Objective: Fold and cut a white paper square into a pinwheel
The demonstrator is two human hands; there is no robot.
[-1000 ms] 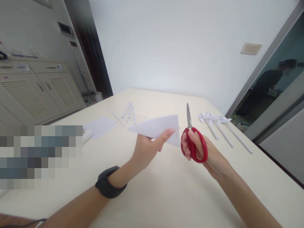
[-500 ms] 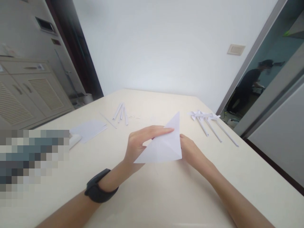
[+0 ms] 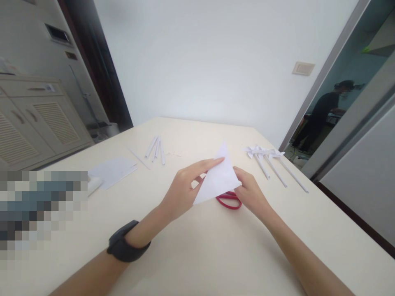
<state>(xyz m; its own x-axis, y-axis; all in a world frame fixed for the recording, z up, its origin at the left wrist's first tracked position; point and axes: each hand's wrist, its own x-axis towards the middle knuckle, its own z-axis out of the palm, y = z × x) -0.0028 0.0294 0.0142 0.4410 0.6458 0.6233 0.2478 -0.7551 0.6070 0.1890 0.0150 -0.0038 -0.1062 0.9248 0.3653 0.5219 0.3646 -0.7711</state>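
A white sheet of paper folded into a triangle is held up between my hands, above the table. My left hand grips its left edge, with the fingers along the slanted side and the thumb beneath. At the lower right corner, my right hand pinches the paper; some of its fingers are hidden behind the sheet. Just below lies a pair of scissors with red handles. Their blades are covered by the paper and my right hand.
Several rolled paper sticks lie at the back left, beside a thin stick and a stack of white sheets. Paper pinwheels on sticks rest at the right. Beyond the doorway a person bends forward.
The folded paper has turned, its lower right corner rising, and both hands have shifted with it. The red scissor handles, hidden before, now show beneath it.
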